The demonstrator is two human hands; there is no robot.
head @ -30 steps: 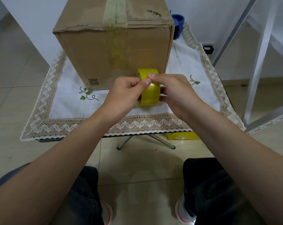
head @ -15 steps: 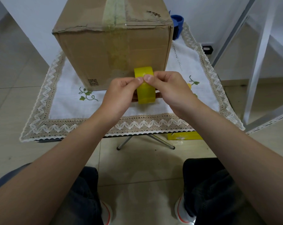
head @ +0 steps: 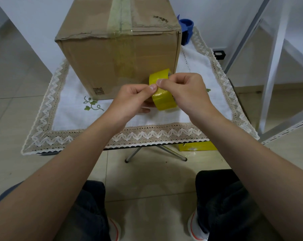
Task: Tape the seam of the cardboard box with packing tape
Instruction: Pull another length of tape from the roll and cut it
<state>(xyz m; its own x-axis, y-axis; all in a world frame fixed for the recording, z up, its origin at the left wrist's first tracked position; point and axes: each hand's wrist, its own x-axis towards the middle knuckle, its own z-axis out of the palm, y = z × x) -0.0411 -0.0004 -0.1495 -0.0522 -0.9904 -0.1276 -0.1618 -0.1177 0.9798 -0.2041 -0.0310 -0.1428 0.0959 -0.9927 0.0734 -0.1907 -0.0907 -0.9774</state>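
The roll of packing tape [head: 163, 94] is held above the surface [head: 164, 122], just in front of the cardboard box [head: 117, 54], which stands on a lace-edged cloth [head: 69, 138]. The roll is supported from the side by the left hand [head: 129, 100], whose thumb is pressed onto the outer face of the roll. The fingers of the right hand [head: 183, 91] are curled, with thumb and forefinger pinched together at the top of the roll, beside the left thumb.

The step in hand is judged to be the locating and lifting of the free end of the tape. No loose tail can be seen yet. Next, the end must be peeled up, drawn out, and carried to the seam [head: 120, 16] on the top face, where a pale strip of older tape is already laid.

A square printed code [head: 98, 91] is visible on the lower front of the box. It is too small to be read. No brand can be made out on the roll.
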